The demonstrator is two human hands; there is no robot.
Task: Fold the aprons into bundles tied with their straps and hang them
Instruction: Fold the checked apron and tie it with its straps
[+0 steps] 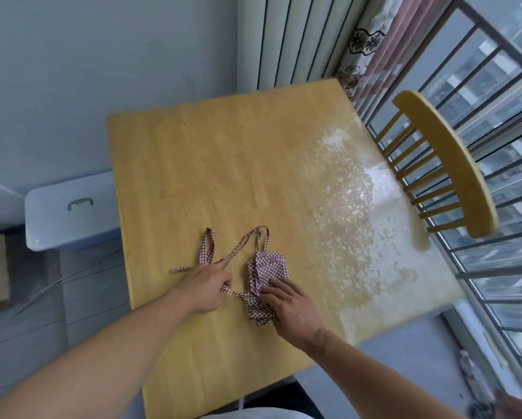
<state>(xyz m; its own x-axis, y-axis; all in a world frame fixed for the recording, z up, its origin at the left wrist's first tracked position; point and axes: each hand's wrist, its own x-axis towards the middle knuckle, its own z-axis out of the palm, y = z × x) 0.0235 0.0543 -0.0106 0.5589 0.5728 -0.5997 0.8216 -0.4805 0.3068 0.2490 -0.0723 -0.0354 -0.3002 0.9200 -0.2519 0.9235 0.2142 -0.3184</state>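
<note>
Low in the frame, the right hand (290, 300) is pressing flat, fingers nearly straight, on the folded checked apron (267, 267) lying on the wooden table (223, 164) at lower centre. Just to its left, the left hand (206, 287) is pinching one strap (229, 293) with curled fingers; the other straps are trailing upward. Farther, a chair (453, 164) is standing at right, a white box (69, 210) at left.

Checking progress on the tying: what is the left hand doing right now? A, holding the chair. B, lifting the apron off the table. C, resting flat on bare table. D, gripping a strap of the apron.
D: the left hand curls round a strap leading to the apron, which the right hand presses on the table.
</note>
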